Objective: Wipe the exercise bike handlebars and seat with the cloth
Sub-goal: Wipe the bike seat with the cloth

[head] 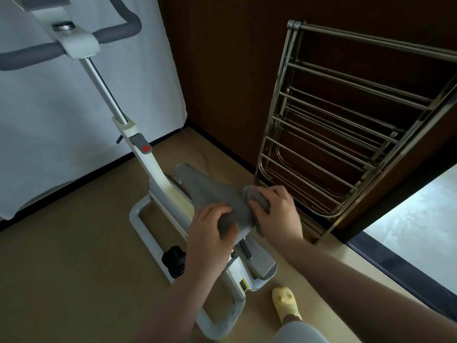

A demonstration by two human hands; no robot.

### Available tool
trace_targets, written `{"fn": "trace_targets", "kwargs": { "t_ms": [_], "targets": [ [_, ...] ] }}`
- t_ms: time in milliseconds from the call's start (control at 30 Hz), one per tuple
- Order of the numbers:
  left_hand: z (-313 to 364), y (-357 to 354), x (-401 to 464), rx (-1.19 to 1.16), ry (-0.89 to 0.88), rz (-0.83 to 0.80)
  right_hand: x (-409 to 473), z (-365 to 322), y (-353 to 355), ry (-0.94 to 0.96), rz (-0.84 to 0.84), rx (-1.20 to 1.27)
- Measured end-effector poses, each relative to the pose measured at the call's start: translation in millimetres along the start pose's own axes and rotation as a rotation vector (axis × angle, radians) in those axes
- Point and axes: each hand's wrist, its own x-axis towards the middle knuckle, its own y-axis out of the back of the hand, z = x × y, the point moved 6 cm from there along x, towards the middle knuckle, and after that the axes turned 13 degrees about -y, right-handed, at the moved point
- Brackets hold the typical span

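A person wipes a grey exercise bike seat (212, 194) from above.
The left hand (210, 233) grips the seat's rear edge; the right hand (274, 209) presses a bunched grey cloth (254, 194) against its right side.

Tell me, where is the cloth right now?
The cloth is bunched under the right hand, pressed on the right side of the grey seat, near the metal rack.

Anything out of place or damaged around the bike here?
Nothing stands out. The left hand grips the seat while the right hand presses the cloth on it; a folded rack leans nearby.
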Motion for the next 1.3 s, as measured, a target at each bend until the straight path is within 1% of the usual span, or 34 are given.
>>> {"fn": "trace_targets", "kwargs": {
  "t_ms": [33,100,133,167,233,300,367,433,467,500,567,600,633,700,733,767,800,867,900,933,1000,1033,1067,1100,1133,1167,1200,1233,1267,1300],
  "targets": [
    [1,0,0,-0.008,0.001,-0.005,-10,-5,-3,0.061,0.021,-0.026],
    [2,1,1,-0.025,-0.005,-0.02,-29,-13,-9,0.27,-0.027,-0.119],
    [1,1,2,-0.023,-0.009,-0.028,-26,-15,-7,0.342,-0.066,-0.137],
    [1,1,3,-0.011,-0.015,-0.029,-15,-13,-6,0.335,-0.102,-0.143],
    [-1,1,3,0.015,-0.015,-0.013,4,-10,-4,0.186,-0.126,-0.084],
    [-1,-1,3,0.017,0.003,0.009,1,-12,-5,0.054,-0.059,-0.066],
    [1,-2,4,0.021,0.019,0.025,-14,-19,-10,0.102,-0.004,-0.11],
    [0,-2,6,0.032,0.033,0.046,-13,-20,-11,0.192,-0.06,-0.129],
    [-1,-1,8,0.039,0.041,0.061,0,-17,-11,0.182,-0.106,-0.126],
    [-2,-1,10,0.05,0.049,0.08,14,-14,-12,0.128,-0.152,-0.1],
    [-2,-1,14,0.084,0.068,0.118,29,-12,-11,0.018,-0.173,-0.048],
    [-2,-2,15,0.096,0.08,0.129,28,-16,-11,0.037,-0.152,-0.061],
    [0,-2,17,0.102,0.088,0.137,23,-21,-11,0.128,-0.133,-0.094],
    [0,-1,18,0.1,0.093,0.144,10,-25,-14,0.34,-0.23,-0.16],
    [0,-1,17,0.101,0.093,0.145,13,-22,-13,0.386,-0.301,-0.163],
    [1,-1,17,0.109,0.096,0.142,23,-17,-13,0.364,-0.356,-0.152],
    [1,-1,16,0.125,0.111,0.141,36,-13,-12,0.304,-0.369,-0.118],
    [2,-2,15,0.144,0.158,0.162,48,-6,-12,0.205,-0.339,-0.061],
    [4,-3,16,0.147,0.168,0.185,45,-6,-14,0.233,-0.314,-0.058],
    [6,-3,16,0.157,0.168,0.207,38,-8,-16,0.307,-0.322,-0.061],
    [10,-4,17,0.192,0.167,0.243,34,-9,-19,0.452,-0.438,-0.066],
    [10,-5,18,0.202,0.179,0.262,42,-7,-21,0.473,-0.501,-0.058],
    [10,-6,17,0.209,0.206,0.285,55,-7,-22,0.444,-0.541,-0.037],
    [9,-8,18,0.224,0.23,0.301,66,-6,-23,0.375,-0.55,0.004],
    [9,-10,18,0.245,0.256,0.32,72,-5,-26,0.319,-0.553,0.025],
    [10,-12,17,0.263,0.273,0.336,70,-8,-26,0.317,-0.529,0.026],
    [12,-14,17,0.267,0.29,0.348,62,-13,-24,0.391,-0.49,0.022],
    [13,-16,15,0.258,0.314,0.365,51,-15,-24,0.502,-0.498,0.015],
    [14,-18,13,0.239,0.345,0.386,42,-14,-24,0.608,-0.539,0.023],
    [15,-20,10,0.225,0.368,0.409,44,-13,-25,0.67,-0.599,0.044]
  ]
}}
